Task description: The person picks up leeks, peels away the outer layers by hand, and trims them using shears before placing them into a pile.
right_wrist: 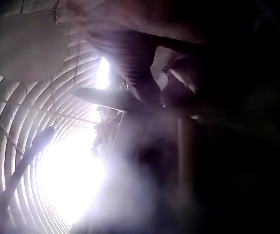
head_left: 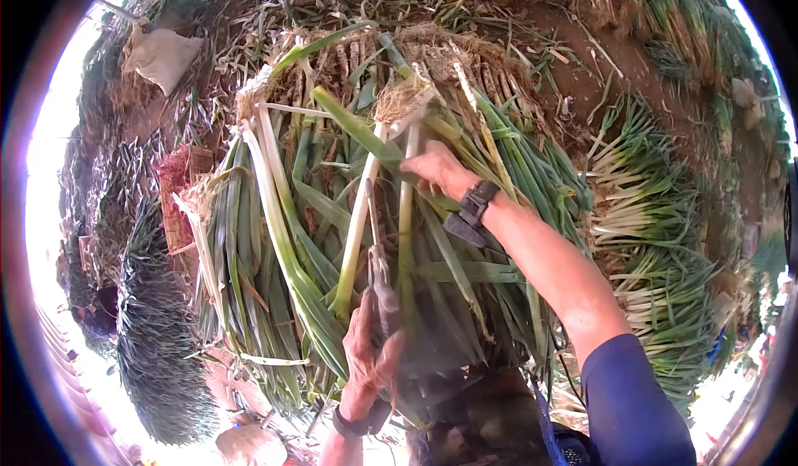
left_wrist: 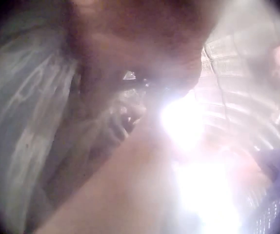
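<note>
In the head view, my left hand (head_left: 366, 354) is low in the middle and holds a knife (head_left: 381, 281) by its grey handle, the narrow blade pointing away from me along a leek. Above and to the right, my right hand (head_left: 440, 169) grips a broad green leek leaf (head_left: 356, 132) beside the white stalks. The leek (head_left: 359, 225) at the blade has a pale shank and a root tuft (head_left: 403, 100) at its far end. Both wrist views are dim and glare-washed; the left hand (left_wrist: 140, 44) and right hand (right_wrist: 135, 58) show only as dark shapes.
More long leeks (head_left: 278, 192) lie heaped under and around both hands, roots away from me. A row of leeks (head_left: 640, 208) lies on the right, and a dark green pile (head_left: 158, 325) on the left. A red crate (head_left: 176, 200) stands left of the heap; a pale sack (head_left: 160, 57) is farther back.
</note>
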A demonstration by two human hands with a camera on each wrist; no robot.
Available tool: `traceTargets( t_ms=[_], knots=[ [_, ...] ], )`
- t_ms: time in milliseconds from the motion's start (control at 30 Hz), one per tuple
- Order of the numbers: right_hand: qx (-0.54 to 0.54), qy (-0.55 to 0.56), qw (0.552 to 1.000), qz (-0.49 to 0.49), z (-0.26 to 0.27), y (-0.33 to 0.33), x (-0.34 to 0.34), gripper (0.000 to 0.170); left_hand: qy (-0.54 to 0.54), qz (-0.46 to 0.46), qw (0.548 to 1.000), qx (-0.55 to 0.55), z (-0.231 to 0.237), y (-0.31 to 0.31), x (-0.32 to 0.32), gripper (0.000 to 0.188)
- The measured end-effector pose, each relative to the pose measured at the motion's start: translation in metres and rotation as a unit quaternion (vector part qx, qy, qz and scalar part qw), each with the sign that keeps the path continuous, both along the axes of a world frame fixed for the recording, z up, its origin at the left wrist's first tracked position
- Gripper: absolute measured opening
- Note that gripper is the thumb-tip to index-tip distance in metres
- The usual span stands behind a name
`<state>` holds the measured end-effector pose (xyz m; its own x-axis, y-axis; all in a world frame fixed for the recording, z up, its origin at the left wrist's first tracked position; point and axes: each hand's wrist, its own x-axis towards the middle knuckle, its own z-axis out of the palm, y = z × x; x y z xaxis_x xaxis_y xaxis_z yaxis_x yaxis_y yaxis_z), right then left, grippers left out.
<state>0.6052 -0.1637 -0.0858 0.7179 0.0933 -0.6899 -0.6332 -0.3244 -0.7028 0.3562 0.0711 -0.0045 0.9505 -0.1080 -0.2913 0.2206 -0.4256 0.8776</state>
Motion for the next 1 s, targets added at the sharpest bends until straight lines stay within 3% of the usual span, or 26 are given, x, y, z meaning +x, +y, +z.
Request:
traceTargets(
  t_ms=[67,133,167,200,267,333,367,400,500,600,667,733,800,833,900,1000],
  knots=[
    [0.009,-0.001,1.000,-0.006,-0.013,0.014,0.008,0.034,-0.066,-0.020,0.997,0.021,-0.006,0.005,-0.006,0.083],
    [-0.064,-0.076,0.995,-0.016,-0.022,0.031,0.015,0.031,-0.044,-0.005,0.999,0.012,-0.008,0.008,-0.011,0.083],
    [0.030,-0.103,0.994,-0.015,-0.008,0.039,0.010,0.042,-0.041,0.000,0.999,0.013,-0.006,0.008,-0.010,0.085],
    [0.017,-0.222,0.972,0.078,0.006,0.048,0.010,0.056,-0.037,0.004,0.999,0.015,-0.006,0.008,-0.009,0.088],
    [0.019,-0.276,0.959,0.053,0.024,0.076,0.001,0.059,-0.016,0.008,1.000,-0.001,-0.012,0.010,-0.013,0.089],
    [0.007,-0.275,0.951,0.139,0.057,0.081,0.006,0.068,-0.028,0.018,0.999,0.032,-0.014,0.014,-0.016,0.089],
    [-0.047,-0.209,0.953,0.215,0.053,0.081,0.014,0.062,-0.032,0.028,0.999,0.015,-0.016,0.017,-0.018,0.087],
    [-0.046,-0.211,0.953,0.213,0.038,0.081,0.011,0.062,-0.034,0.026,0.999,0.017,-0.015,0.017,-0.016,0.087],
    [-0.056,-0.365,0.917,0.151,0.006,0.065,-0.022,0.032,-0.054,-0.026,0.996,0.068,-0.013,0.018,-0.015,0.082],
    [-0.068,-0.418,0.899,0.112,0.020,0.017,-0.056,0.031,-0.057,-0.079,0.991,0.087,-0.013,0.010,-0.010,0.081],
    [-0.107,-0.427,0.893,0.099,0.034,-0.026,-0.064,0.029,-0.061,-0.068,0.992,0.091,-0.013,0.007,-0.008,0.081],
    [-0.247,-0.300,0.919,0.073,0.045,-0.066,-0.058,0.028,-0.061,-0.027,0.996,0.059,-0.013,0.006,-0.007,0.082],
    [-0.360,-0.369,0.856,0.032,0.007,-0.099,-0.047,0.033,-0.056,-0.033,0.996,0.054,-0.013,0.005,-0.006,0.084],
    [-0.360,-0.370,0.856,0.028,-0.003,-0.107,-0.041,0.033,-0.074,-0.044,0.994,0.066,-0.014,0.004,-0.006,0.084],
    [-0.397,-0.230,0.874,0.162,-0.010,-0.113,-0.034,0.047,-0.092,-0.056,0.991,0.084,-0.008,0.000,-0.005,0.084],
    [-0.331,-0.209,0.907,0.154,-0.017,-0.118,-0.035,0.050,-0.065,-0.073,0.992,0.075,0.012,-0.016,-0.003,0.085]
  ],
)
